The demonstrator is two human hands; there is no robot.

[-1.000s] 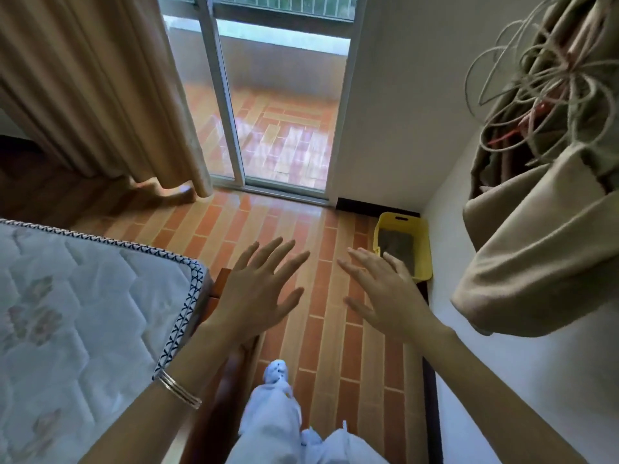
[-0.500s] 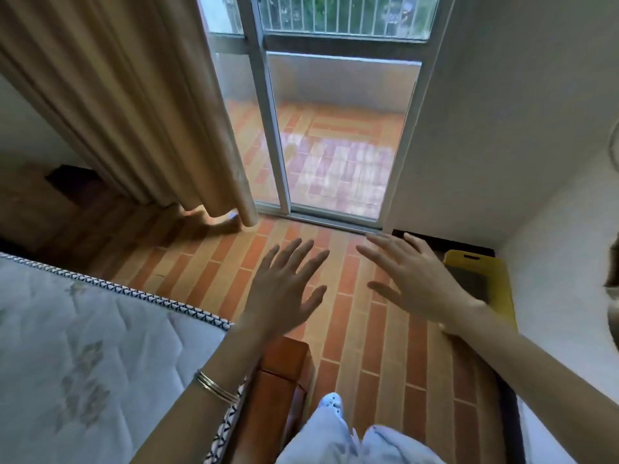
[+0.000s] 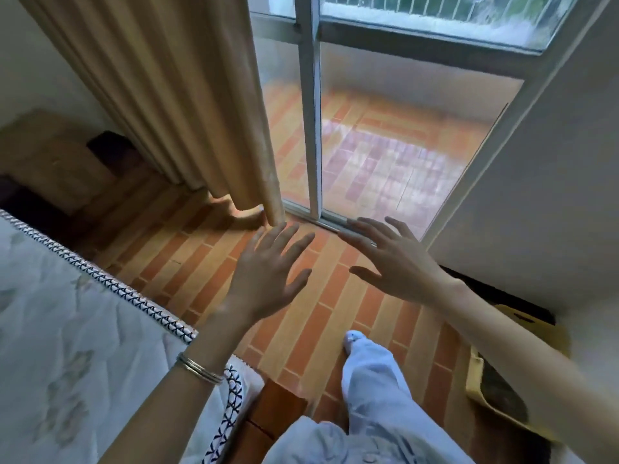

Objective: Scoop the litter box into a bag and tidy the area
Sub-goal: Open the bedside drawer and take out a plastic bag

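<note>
Litter box point(image 3: 473, 383): a yellow tray in the lower right of the frame, on the floor against the wall point(image 3: 552, 182), in the corner beside the glass door. Dark grey litter shows inside; the right forearm crosses in front and hides its middle. The corner placement looks meant to keep it clear of the walkway. No scoop and no bag are in view, so the task is judged not yet begun.

Right hand point(image 3: 398, 266): centre right, palm down, in the air above the floor, touching nothing; fingers point(image 3: 366, 226) straight and spread, thumb out to the side.

Left hand point(image 3: 268, 279): centre of the frame, just beside the right but apart from it, likewise palm down and empty; fingers point(image 3: 284, 237) straight and slightly spread; thin bangles point(image 3: 197, 368) on the wrist. Both hands held forward and free suggest a person on the approach, not at work.

Lower centre: a pale trouser leg point(image 3: 371, 386) set forward on the tiled floor point(image 3: 294, 333), foot pointing towards the door; the tray lies near, to the right of that leg.

Lower left: a mattress point(image 3: 67, 329) corner on a wooden bed frame point(image 3: 278, 406), leaving only a narrow passage to the corner.

Upper left: a tan curtain point(image 3: 187, 95) drawn aside, its hem pooled on the floor at the door track.

Upper centre: the sliding glass door point(image 3: 385, 145), with balcony tiles beyond; whether it is fully closed cannot be told.
</note>
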